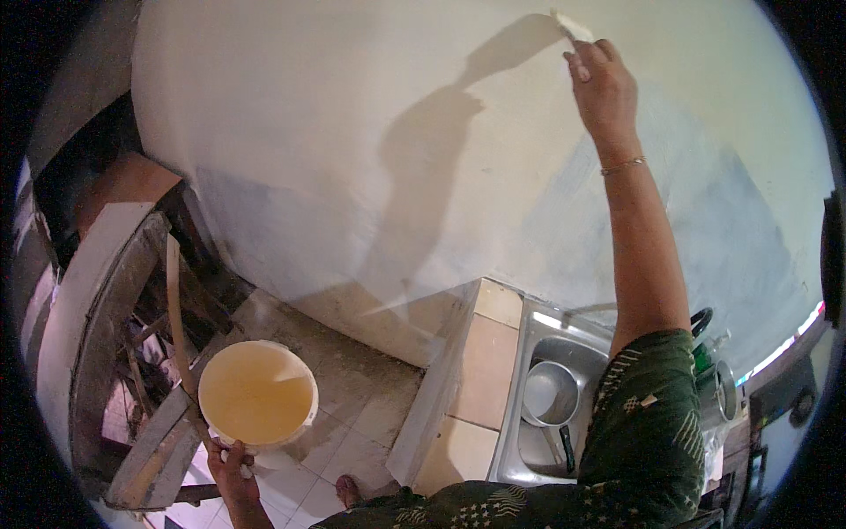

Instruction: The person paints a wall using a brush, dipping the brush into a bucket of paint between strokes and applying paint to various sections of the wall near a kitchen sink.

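My right hand (605, 86) is raised high against the wall (317, 99), its fingers closed around the handle of a paintbrush (574, 26). The pale bristles are at the wall's surface, and a shadow of brush and arm falls to their left. Low on the left, my left hand (234, 466) grips the near rim of a round white bucket (258, 393) with yellowish liquid in it. Pale cream colour covers the upper wall, with grey-blue patches lower down.
A steel sink (529, 456) with a metal pot (550, 395) and a black-handled utensil (567, 449) lies below my right arm, beside a tiled counter edge (486, 370). Wooden furniture (119, 284) with a curved stick (175, 297) stands left of the bucket. My foot (347, 490) is on the tiled floor.
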Motion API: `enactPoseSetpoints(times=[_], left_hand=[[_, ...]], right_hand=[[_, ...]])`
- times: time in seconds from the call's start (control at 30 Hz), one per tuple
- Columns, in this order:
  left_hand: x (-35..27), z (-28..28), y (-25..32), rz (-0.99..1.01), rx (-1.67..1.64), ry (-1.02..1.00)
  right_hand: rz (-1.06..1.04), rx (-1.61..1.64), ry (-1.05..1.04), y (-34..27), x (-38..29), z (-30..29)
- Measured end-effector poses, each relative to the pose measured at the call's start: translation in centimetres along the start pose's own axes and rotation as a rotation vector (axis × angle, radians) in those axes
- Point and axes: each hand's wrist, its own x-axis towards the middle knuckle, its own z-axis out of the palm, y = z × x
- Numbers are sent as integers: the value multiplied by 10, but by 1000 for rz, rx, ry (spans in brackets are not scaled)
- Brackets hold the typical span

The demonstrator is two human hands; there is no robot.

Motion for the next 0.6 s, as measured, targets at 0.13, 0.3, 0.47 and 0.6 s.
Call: enactPoseSetpoints(times=[0.13, 0.3, 0.47, 0.6], left_hand=[[-14, 8, 11, -28, -59, -7], [-38, 28, 38, 16, -24, -55], [-59, 27, 47, 114, -20, -92], [-88, 39, 64, 133, 202, -71]], right_hand=[[-4, -48, -511, -5, -115, 38], [39, 306, -953, -60, -268, 24], [370, 614, -767, -103, -278, -7], [846, 1178, -719, -124, -225, -76]])
